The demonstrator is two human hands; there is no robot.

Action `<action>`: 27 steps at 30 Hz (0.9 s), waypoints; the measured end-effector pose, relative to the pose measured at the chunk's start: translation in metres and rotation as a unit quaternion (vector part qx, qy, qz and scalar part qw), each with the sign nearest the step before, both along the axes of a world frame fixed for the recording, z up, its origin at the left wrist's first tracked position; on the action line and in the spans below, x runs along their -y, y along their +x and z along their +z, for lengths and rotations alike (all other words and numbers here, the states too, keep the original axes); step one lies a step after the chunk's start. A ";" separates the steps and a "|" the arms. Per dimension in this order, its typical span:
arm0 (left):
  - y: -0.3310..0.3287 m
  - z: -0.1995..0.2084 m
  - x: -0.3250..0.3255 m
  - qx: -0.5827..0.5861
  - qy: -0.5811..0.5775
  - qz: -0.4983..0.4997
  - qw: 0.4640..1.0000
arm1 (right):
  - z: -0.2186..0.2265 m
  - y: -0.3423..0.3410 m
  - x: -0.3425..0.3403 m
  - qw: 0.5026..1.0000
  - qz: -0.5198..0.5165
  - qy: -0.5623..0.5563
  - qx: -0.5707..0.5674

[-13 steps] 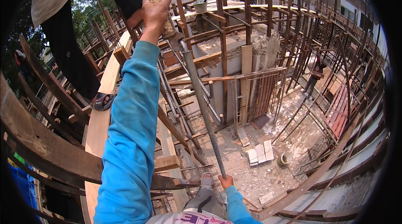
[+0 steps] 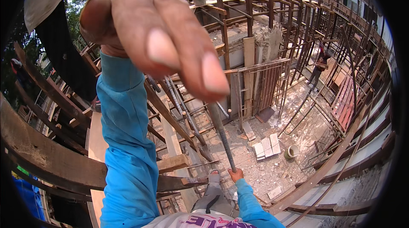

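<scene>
My left hand [image 2: 157,36] is raised very close to the camera, blurred, with its fingers stretched out and nothing seen in it. It covers the upper part of a long grey metal pole [image 2: 222,136]. Lower down, my right hand [image 2: 235,175] is closed around the pole's lower end, beside my leg. The pole slants up and away to the left from that grip. Whatever is at its top end is hidden behind my left hand.
Pale planks [image 2: 97,143] and a curved dark beam [image 2: 51,160] lie at left, where another person's dark-trousered leg [image 2: 64,45] stands. Brown posts ring the pit. Below are white slabs [image 2: 267,147], a bucket [image 2: 291,152] and a co-worker [image 2: 318,68].
My left hand has let go of the pole's flat, crusted top piece and come up toward the camera, fingers extended. My right hand keeps its hold, now slightly higher and further right.
</scene>
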State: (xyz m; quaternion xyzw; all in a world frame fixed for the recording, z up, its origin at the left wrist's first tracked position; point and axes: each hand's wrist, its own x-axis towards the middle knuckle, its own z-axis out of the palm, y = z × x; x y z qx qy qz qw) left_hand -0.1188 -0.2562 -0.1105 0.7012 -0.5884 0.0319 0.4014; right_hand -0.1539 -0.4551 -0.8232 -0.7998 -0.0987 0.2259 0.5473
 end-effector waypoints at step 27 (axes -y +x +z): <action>0.108 -0.008 -0.100 0.317 -0.332 0.725 0.513 | -0.027 0.016 0.000 0.999 0.005 -0.033 0.002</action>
